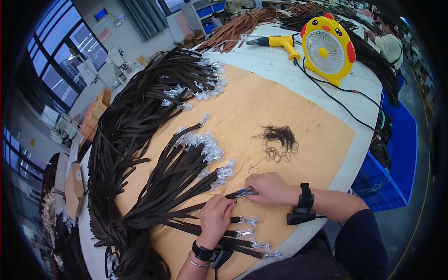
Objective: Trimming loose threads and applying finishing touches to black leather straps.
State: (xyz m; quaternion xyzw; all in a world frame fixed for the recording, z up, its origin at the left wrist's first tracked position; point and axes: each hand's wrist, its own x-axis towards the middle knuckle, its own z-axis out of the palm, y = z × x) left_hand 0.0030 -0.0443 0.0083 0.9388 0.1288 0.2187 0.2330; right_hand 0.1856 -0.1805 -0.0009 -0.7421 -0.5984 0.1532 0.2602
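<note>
My left hand (215, 215) pinches a dark brown flat strap (198, 207) near its end. Just beside it, my right hand (266, 189) is closed on a small blue-and-silver item (244, 192), possibly snips, at that strap end. A fanned bundle of straps (168, 179) with plastic-wrapped metal clasps (210, 151) lies around my left hand; a few separate ends (247, 233) point right below it. A large pile of the same straps (116, 135) runs along the left. A tangle of dark loose threads (280, 140) lies on the brown paper sheet (317, 154).
The white table (361, 140) also bears a yellow chick-shaped fan (326, 51), a yellow heat gun (280, 42), black cords (336, 105) and tan straps (233, 28). A blue bin (394, 182) stands at the right. A co-worker (389, 46) is at the far right.
</note>
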